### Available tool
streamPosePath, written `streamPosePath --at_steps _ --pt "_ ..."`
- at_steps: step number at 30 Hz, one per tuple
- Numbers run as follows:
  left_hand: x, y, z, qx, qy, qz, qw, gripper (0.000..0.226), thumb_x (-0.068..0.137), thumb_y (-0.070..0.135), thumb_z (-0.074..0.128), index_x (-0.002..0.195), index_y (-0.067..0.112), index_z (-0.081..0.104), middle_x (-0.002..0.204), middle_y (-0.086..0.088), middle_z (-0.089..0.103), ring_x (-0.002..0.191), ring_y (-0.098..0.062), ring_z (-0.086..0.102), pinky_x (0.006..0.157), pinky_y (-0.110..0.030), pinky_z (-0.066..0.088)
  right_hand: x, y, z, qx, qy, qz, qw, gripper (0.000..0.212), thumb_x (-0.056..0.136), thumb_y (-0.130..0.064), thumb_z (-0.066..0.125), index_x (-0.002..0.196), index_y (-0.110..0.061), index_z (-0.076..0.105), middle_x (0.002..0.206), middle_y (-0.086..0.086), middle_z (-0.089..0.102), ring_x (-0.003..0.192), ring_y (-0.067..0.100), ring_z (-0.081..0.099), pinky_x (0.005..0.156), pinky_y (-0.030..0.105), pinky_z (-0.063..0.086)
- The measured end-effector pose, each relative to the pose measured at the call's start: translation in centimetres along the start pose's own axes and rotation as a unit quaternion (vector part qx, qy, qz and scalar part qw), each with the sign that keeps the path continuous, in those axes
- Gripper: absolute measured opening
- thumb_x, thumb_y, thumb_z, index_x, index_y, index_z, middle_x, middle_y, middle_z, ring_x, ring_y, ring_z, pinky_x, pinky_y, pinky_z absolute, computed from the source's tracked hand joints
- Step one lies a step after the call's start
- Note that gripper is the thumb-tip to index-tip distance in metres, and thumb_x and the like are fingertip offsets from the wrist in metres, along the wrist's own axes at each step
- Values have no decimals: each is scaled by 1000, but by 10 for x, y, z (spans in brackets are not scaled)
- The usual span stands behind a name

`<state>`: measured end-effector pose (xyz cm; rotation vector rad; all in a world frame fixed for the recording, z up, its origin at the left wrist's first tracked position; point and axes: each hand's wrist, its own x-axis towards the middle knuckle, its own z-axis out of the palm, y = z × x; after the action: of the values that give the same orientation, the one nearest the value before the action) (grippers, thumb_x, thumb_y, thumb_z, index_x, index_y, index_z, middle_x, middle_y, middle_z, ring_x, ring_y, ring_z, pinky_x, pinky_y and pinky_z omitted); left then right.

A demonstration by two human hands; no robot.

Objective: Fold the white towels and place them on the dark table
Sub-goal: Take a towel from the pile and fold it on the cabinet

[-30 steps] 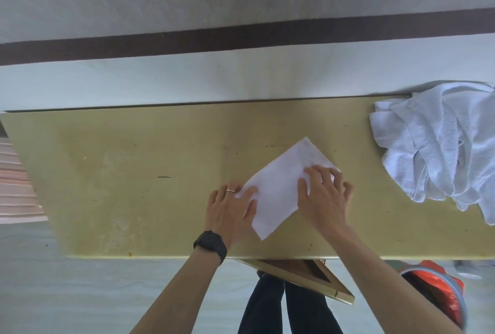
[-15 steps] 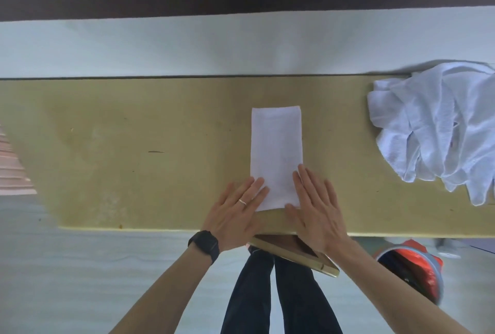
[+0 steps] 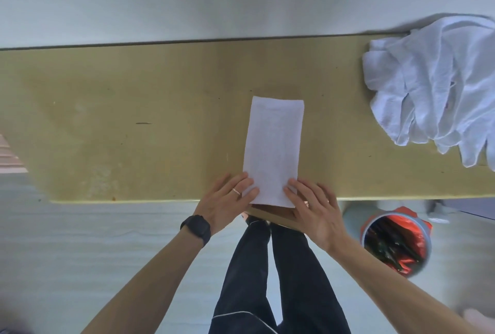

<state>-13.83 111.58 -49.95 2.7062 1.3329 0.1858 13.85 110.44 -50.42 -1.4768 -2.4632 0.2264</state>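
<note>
A white towel (image 3: 273,146), folded into a narrow strip, lies lengthwise on the yellowish table (image 3: 134,124). Its near end slightly overhangs the table's front edge. My left hand (image 3: 227,205) has its fingers on the strip's near left corner, and my right hand (image 3: 316,215) has its fingers on the near right corner. Both thumbs are hidden under the cloth. A loose heap of unfolded white towels (image 3: 434,87) sits at the table's far right. No dark table is in view.
A pale wall runs behind the table's back edge. A round bin with a red liner (image 3: 396,245) stands on the floor at the lower right. A wooden frame piece (image 3: 276,218) shows under the front edge, above my legs. Pale floor lies to the left.
The folded towel was turned from a diagonal to lengthwise and drawn toward the front edge. Both hands slid from its middle to its near corners.
</note>
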Motion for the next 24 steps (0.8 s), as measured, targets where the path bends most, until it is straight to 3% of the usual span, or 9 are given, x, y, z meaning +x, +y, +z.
streamPosePath --at_steps 2,4,7,10,12,14,16,20,24 --pt "-2 2 -5 -12 9 17 1000 41 77 -3 65 113 17 63 120 -4 58 123 -25 54 99 -42 48 -3 -2 -4 14 26 -7 1000 36 87 -6 67 120 -20 71 132 -3 63 123 20 59 97 43 47" --pt "-2 4 -9 -26 14 22 999 42 77 -8 58 111 16 65 117 -4 62 122 -25 53 98 -39 47 -3 -4 -8 30 32 -9 999 30 91 -8 62 115 -21 74 128 -4 66 121 21 61 95 42 46" --pt "-2 3 -15 -63 -26 -5 998 48 72 -8 69 114 16 67 121 0 67 124 -23 57 98 -35 49 2 -2 -13 67 18 7 998 27 93 -10 59 112 -22 75 126 -6 66 120 21 61 96 43 45" --pt "1 4 -30 -136 -91 -77 983 52 75 5 81 115 26 54 110 10 71 119 -18 62 83 -31 58 3 -2 -19 119 -26 46 992 28 87 -13 64 112 -22 74 127 -9 66 123 19 58 99 40 42" --pt "10 5 -43 -175 -95 -134 971 32 86 19 73 110 30 54 97 7 72 103 -22 67 70 -30 58 7 -4 -26 166 -49 89 981 26 88 -19 63 112 -23 73 124 -11 67 123 16 57 99 36 40" --pt "26 3 -60 -246 -101 -224 938 17 95 33 57 110 30 62 94 4 71 90 -23 65 69 -34 54 17 -6 -35 207 -56 144 966 24 91 -24 61 111 -22 73 117 -13 69 120 16 58 97 39 44" --pt "47 -2 -73 -305 -113 -298 897 18 95 33 60 110 26 69 93 5 72 84 -16 62 78 -31 50 35 -7 -48 240 -53 200 949 23 93 -28 58 110 -21 73 109 -17 69 116 14 57 96 40 46" --pt "88 -21 -89 -440 -89 -379 809 17 86 31 74 104 28 73 86 11 72 81 -2 67 78 -17 50 77 1 -68 318 -88 310 891 21 99 -29 57 114 -30 70 99 -34 59 107 3 54 88 18 39" --pt "119 -43 -86 -485 -79 -411 767 20 86 41 74 104 36 69 91 7 71 84 -3 66 71 -16 47 115 12 -65 390 -61 380 836 8 98 -35 57 100 -35 65 92 -20 69 90 -5 62 75 9 43"
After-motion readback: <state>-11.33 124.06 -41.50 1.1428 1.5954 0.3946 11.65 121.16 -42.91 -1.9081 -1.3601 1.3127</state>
